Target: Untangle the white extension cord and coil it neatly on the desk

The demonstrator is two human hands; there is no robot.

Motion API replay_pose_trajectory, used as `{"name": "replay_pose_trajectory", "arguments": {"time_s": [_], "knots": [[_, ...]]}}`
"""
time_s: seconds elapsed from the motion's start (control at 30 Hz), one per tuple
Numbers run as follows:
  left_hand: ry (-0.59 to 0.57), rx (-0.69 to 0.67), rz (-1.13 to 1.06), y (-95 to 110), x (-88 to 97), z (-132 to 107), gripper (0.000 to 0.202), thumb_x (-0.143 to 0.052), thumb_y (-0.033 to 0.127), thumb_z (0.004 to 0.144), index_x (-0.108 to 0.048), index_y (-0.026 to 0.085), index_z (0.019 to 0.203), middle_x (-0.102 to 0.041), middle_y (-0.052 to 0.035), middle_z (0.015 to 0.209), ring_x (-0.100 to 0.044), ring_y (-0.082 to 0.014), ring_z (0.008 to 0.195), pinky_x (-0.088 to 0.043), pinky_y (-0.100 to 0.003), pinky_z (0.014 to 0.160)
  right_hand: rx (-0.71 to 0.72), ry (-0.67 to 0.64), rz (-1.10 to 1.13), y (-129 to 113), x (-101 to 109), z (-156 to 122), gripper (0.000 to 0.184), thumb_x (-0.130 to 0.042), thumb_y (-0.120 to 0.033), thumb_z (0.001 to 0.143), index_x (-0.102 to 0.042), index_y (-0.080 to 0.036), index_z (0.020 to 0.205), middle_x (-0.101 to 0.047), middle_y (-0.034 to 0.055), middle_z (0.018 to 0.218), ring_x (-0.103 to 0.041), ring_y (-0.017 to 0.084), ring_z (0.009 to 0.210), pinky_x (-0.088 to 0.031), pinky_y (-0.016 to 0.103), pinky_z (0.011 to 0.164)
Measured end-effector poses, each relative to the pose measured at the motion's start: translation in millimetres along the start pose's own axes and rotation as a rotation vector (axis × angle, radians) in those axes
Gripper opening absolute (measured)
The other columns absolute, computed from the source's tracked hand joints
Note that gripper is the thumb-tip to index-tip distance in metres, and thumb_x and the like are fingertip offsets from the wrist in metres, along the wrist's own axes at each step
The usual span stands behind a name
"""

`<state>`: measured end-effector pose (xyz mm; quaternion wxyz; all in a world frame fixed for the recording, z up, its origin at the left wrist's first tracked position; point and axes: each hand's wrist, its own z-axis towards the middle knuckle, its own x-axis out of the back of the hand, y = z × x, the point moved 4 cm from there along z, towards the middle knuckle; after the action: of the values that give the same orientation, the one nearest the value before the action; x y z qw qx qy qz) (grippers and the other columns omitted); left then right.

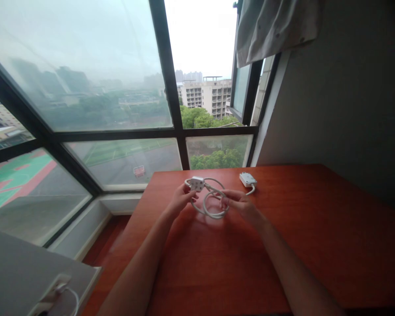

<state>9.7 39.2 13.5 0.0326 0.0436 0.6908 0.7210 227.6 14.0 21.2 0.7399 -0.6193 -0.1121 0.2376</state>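
White cable [213, 216] is held looped above the table [316, 228] at frame centre, its plug [197, 183] gripped in the fingers of the left hand [179, 199], the loop pinched in the closed fingers of the right hand [242, 205].

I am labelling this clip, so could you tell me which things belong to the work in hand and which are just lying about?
In use: left hand on white plug; right hand on coiled white cable; white box at the cable's end.
Lying about: corded white fitting at lower left; curtain.
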Motion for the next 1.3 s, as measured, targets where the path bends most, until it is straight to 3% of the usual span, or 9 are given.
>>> {"name": "replay_pose_trajectory", "arguments": {"time_s": [0.2,0.4,0.6,0.73,0.93,1.03,1.13,1.2,1.3], "knots": [[-0.100,0.046,0.003,-4.4,-6.8,0.7,0.053,-0.071,0.041,0.072,-0.052,0.013,0.113,-0.065,-0.0093,0.091,-0.062,-0.0126,0.065,-0.049,-0.023,0.055,0.004,0.205,0.263,1.5,12.4,2.4,0.028,-0.071,-0.034,0.075,-0.071,-0.022,0.101,-0.067,0.0034,0.083,-0.060,0.016,0.078,-0.048,0.029,0.071],[-0.110,0.120,0.075,-3.7,-2.8,-1.5,0.052,-0.071,0.044,0.071,-0.056,0.014,0.112,-0.066,-0.0079,0.088,-0.062,-0.0133,0.066,-0.048,-0.022,0.056,0.022,0.382,0.240,4.3,32.4,2.8,0.034,-0.082,-0.028,0.060,-0.073,-0.023,0.092,-0.067,0.0040,0.094,-0.058,0.016,0.080,-0.047,0.026,0.064],[-0.233,0.267,0.072,-6.4,-6.1,-12.4,0.047,-0.074,0.045,0.069,-0.063,0.012,0.100,-0.070,-0.0114,0.090,-0.066,-0.0172,0.071,-0.050,-0.023,0.058,0.044,0.351,0.186,4.3,33.4,3.7,0.029,-0.081,-0.027,0.061,-0.071,-0.022,0.088,-0.063,0.0005,0.080,-0.051,0.010,0.066,-0.040,0.021,0.054],[-0.174,0.287,0.008,-10.8,-10.9,-12.2,0.051,-0.076,0.044,0.067,-0.061,0.013,0.106,-0.070,-0.0103,0.088,-0.066,-0.0171,0.068,-0.050,-0.025,0.058,0.061,0.327,0.144,3.3,31.6,4.5,0.028,-0.081,-0.027,0.060,-0.067,-0.021,0.084,-0.060,-0.0006,0.077,-0.050,0.011,0.065,-0.040,0.022,0.054],[-0.160,0.287,0.343,2.2,5.8,-9.3,0.047,-0.066,0.058,0.069,-0.064,0.012,0.078,-0.068,-0.0074,0.071,-0.062,-0.0145,0.057,-0.041,-0.021,0.049,0.108,0.293,0.105,-1.9,28.3,5.7,0.028,-0.079,-0.031,0.063,-0.057,-0.021,0.077,-0.056,-0.0021,0.074,-0.049,0.010,0.060,-0.041,0.023,0.052],[-0.205,0.198,0.622,22.5,16.7,-13.8,0.049,-0.057,0.063,0.074,-0.060,0.015,0.062,-0.060,-0.0035,0.053,-0.053,-0.0132,0.046,-0.034,-0.022,0.046,0.111,0.284,0.082,-3.8,23.8,6.3,0.031,-0.079,-0.035,0.063,-0.055,-0.020,0.077,-0.058,-0.0014,0.074,-0.052,0.011,0.061,-0.043,0.024,0.053],[-0.006,-0.172,0.910,55.5,15.0,-20.9,0.047,-0.055,0.054,0.079,-0.052,0.017,0.052,-0.050,0.0001,0.048,-0.042,-0.0103,0.045,-0.025,-0.023,0.048,0.056,0.245,0.055,-3.7,17.0,6.1,0.030,-0.076,-0.039,0.067,-0.057,-0.020,0.081,-0.060,0.0001,0.073,-0.054,0.012,0.061,-0.045,0.026,0.055],[0.005,-0.352,0.962,68.2,-1.5,-28.2,0.038,-0.055,0.047,0.082,-0.054,0.018,0.057,-0.051,0.0006,0.053,-0.041,-0.0108,0.050,-0.025,-0.023,0.050,0.021,0.216,0.061,-3.4,12.8,5.2,0.031,-0.073,-0.042,0.070,-0.059,-0.019,0.083,-0.062,0.0013,0.075,-0.056,0.013,0.062,-0.048,0.027,0.058],[-0.199,-0.480,0.948,67.9,-38.4,-37.5,0.025,-0.059,0.040,0.081,-0.060,0.019,0.068,-0.060,-0.0025,0.070,-0.051,-0.0142,0.061,-0.034,-0.024,0.057,0.011,0.194,0.090,-2.5,10.2,3.8,0.030,-0.071,-0.044,0.072,-0.061,-0.019,0.085,-0.064,0.0026,0.078,-0.058,0.014,0.065,-0.050,0.028,0.062]]}}
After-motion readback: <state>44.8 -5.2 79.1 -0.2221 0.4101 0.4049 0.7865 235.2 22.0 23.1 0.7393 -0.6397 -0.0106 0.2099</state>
